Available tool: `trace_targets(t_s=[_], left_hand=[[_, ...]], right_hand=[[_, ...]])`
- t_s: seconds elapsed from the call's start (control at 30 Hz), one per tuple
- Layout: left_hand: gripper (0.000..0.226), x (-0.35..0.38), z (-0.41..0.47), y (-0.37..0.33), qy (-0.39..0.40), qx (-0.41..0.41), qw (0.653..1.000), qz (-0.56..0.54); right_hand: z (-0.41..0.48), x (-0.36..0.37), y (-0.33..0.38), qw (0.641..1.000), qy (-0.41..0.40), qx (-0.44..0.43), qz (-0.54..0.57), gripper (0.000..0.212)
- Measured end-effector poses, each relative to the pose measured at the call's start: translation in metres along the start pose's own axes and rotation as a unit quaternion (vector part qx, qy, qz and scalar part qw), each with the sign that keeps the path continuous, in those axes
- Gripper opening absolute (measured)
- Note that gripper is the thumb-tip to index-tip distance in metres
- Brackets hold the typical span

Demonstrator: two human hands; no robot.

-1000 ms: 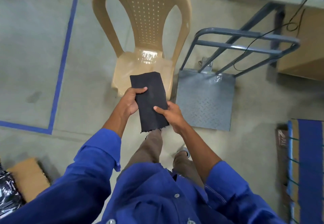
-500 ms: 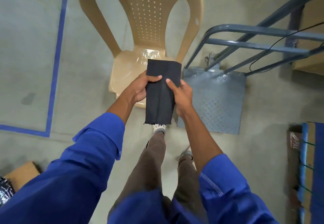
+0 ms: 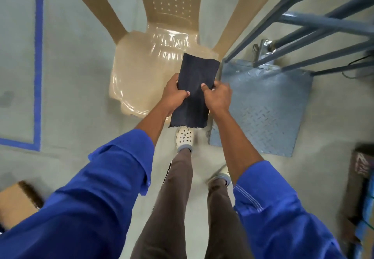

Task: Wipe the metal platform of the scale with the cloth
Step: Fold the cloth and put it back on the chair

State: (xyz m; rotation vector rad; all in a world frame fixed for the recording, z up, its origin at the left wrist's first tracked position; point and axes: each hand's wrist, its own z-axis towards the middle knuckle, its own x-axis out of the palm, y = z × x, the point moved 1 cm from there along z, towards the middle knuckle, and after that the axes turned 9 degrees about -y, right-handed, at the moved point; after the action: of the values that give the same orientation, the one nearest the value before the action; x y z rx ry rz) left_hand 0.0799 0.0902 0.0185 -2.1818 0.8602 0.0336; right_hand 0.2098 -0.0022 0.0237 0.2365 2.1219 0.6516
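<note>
A dark folded cloth (image 3: 194, 88) hangs in the air in front of me, frayed at its lower edge. My left hand (image 3: 174, 94) grips its left edge with the thumb on top. My right hand (image 3: 218, 96) grips its right edge the same way. The scale's metal platform (image 3: 267, 104), grey-blue checker plate, lies on the floor just right of the cloth and below it. Blue-grey rails (image 3: 315, 27) rise over the platform's far side.
A beige plastic chair (image 3: 149, 60) stands on the floor left of the scale, close under the cloth. My feet in light clogs (image 3: 184, 138) stand before both. Blue floor tape (image 3: 38, 56) runs at left, a cardboard box (image 3: 18, 202) lower left, stacked items (image 3: 362, 194) at right.
I have stepped closer to the chair and scale, so both look larger. My hands have shifted their grips on the cloth's two edges and still hold it up.
</note>
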Motion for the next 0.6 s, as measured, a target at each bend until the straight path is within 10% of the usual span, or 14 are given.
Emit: trace_targets(t_s=[0.6], left_hand=[[0.039,-0.001,0.029,-0.01,-0.106,0.174,0.955,0.216]], right_hand=[[0.08,0.08,-0.06,0.991,-0.028,0.124,0.031,0.054]])
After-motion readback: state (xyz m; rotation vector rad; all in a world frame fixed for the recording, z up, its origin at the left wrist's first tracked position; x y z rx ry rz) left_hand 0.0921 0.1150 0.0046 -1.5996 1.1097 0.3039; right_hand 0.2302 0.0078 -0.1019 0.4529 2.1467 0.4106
